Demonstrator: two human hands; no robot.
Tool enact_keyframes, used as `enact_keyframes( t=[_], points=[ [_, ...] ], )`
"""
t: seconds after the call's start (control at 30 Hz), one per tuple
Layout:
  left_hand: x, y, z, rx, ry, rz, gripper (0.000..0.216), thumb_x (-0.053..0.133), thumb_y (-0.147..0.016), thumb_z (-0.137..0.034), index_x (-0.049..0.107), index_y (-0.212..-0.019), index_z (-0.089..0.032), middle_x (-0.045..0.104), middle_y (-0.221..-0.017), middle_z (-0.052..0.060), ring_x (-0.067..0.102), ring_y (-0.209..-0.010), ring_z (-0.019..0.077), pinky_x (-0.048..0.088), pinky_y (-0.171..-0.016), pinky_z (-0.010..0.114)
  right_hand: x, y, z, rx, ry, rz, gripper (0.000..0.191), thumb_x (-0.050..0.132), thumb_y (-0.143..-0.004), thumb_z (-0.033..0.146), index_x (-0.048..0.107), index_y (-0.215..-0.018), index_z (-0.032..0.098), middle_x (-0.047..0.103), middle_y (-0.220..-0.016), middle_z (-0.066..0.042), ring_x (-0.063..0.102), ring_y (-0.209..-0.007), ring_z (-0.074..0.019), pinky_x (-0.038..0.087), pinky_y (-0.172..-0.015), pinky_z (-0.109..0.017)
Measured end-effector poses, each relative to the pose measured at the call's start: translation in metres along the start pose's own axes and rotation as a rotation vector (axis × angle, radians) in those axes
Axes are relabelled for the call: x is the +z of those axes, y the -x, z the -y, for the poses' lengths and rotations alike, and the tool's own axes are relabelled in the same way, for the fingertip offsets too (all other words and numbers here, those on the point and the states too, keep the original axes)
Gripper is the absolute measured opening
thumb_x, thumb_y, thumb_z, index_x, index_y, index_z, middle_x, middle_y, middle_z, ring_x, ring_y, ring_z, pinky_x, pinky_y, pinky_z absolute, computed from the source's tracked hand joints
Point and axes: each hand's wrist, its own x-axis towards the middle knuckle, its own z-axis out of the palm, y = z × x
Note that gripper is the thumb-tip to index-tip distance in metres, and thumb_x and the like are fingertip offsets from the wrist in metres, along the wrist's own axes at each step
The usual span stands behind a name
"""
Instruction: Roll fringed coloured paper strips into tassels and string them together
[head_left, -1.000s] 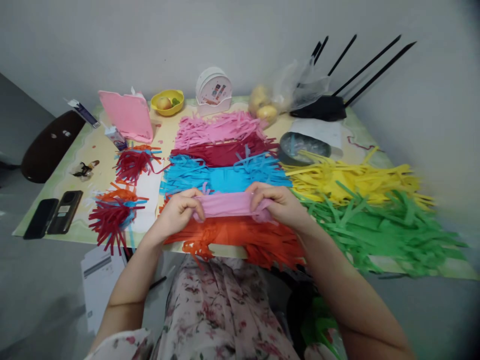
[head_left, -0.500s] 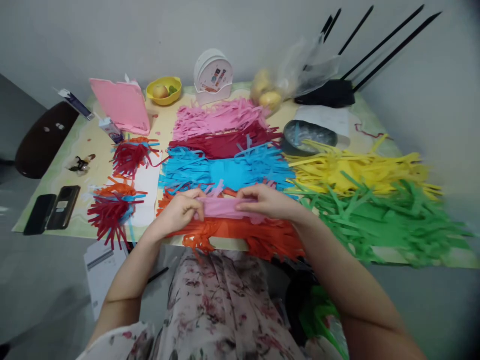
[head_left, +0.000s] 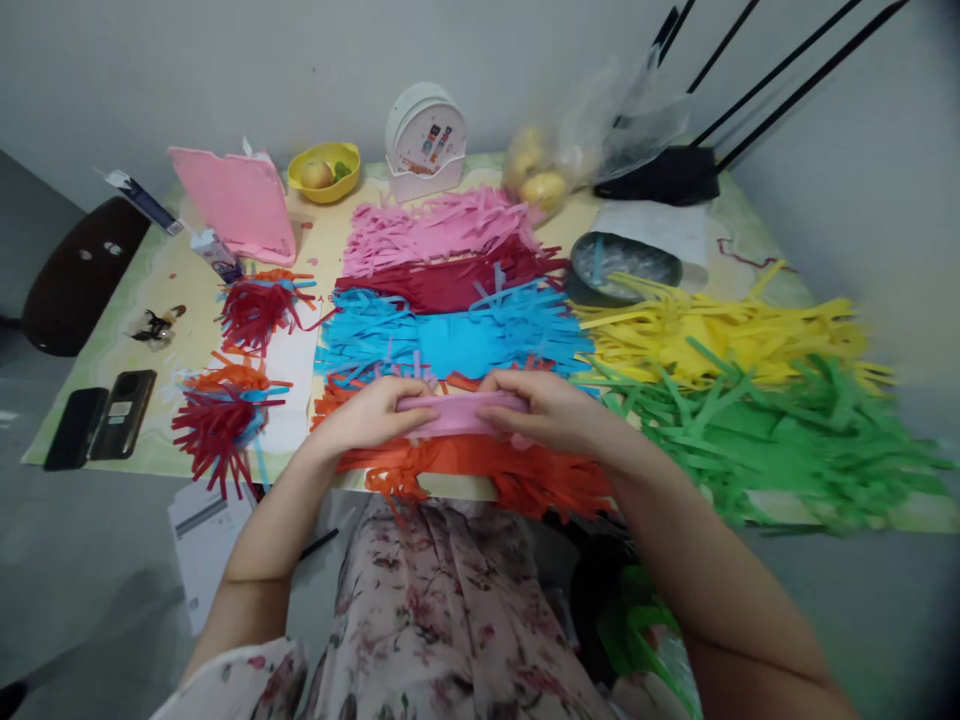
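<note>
Between my hands is a pink fringed strip (head_left: pixel 456 414), its plain middle folded into a narrow band. My left hand (head_left: pixel 380 412) pinches its left end with thumb and fingers. At the right end, my right hand (head_left: pixel 534 405) grips the band the same way. Beneath lies an orange fringed strip (head_left: pixel 469 455) along the table's near edge. Just beyond my fingers a blue fringed strip (head_left: pixel 454 342) lies flat, then a dark red one (head_left: pixel 442 288) and another pink one (head_left: pixel 442 235). The ends of the held strip are partly hidden by my hands.
Yellow (head_left: pixel 720 335) and green fringed strips (head_left: pixel 780 450) lie at right, near a dark bowl (head_left: pixel 622 265). Two multicoloured tassel bunches (head_left: pixel 217 420) and two phones (head_left: pixel 124 415) are at left. A pink tablet case (head_left: pixel 236 205), yellow bowl (head_left: pixel 324 190) and black router (head_left: pixel 660 178) stand behind.
My left fingers have shifted from curled over the pink strip to a straighter pinch. The band looks narrower, and my right hand has closed further around its end. The view has shifted slightly.
</note>
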Motion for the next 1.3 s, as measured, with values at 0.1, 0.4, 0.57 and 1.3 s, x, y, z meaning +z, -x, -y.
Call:
enact_keyframes(
  t=[0.1,0.4,0.57,1.3],
  points=[
    [0.002,0.006,0.007,-0.081,0.250,-0.012,0.023,0.063,-0.085,-0.039,0.060,-0.080,-0.016,0.059,-0.054,-0.005,0.057,-0.043,0.0115,0.040,-0.045,0.021,0.007,0.004,-0.008,0.059,-0.191,-0.087,0.016,0.059,-0.087,0.037,0.057,-0.083,0.022,0.057,-0.054,0.005,0.053,-0.044,-0.0121,0.037,-0.041,-0.022],
    [0.004,0.023,0.008,-0.030,0.390,-0.290,0.018,0.067,-0.082,-0.027,0.072,-0.092,-0.014,0.066,-0.059,0.000,0.056,-0.046,0.0102,0.042,-0.046,0.020,0.025,0.013,-0.019,0.047,-0.529,-0.332,0.017,0.068,-0.081,0.033,0.072,-0.088,0.018,0.060,-0.057,0.002,0.055,-0.046,-0.0115,0.044,-0.044,-0.023],
    [0.003,0.028,0.012,0.173,0.376,-0.274,0.017,0.062,-0.084,-0.022,0.076,-0.081,-0.014,0.070,-0.071,0.006,0.063,-0.063,0.0135,0.049,-0.061,0.024,0.026,0.017,-0.021,-0.039,-0.593,-0.340,0.010,0.067,-0.078,0.023,0.069,-0.068,0.019,0.063,-0.064,0.000,0.057,-0.051,-0.0112,0.044,-0.046,-0.023],
    [0.023,0.031,0.010,0.090,-0.156,-0.440,0.015,0.062,-0.090,-0.032,0.065,-0.086,-0.017,0.071,-0.085,0.004,0.064,-0.078,0.0166,0.047,-0.075,0.027,0.039,0.023,-0.016,-0.071,-0.042,-0.473,0.008,0.060,-0.091,0.025,0.065,-0.086,0.021,0.071,-0.090,-0.005,0.066,-0.084,-0.0204,0.050,-0.078,-0.033]
  ],
)
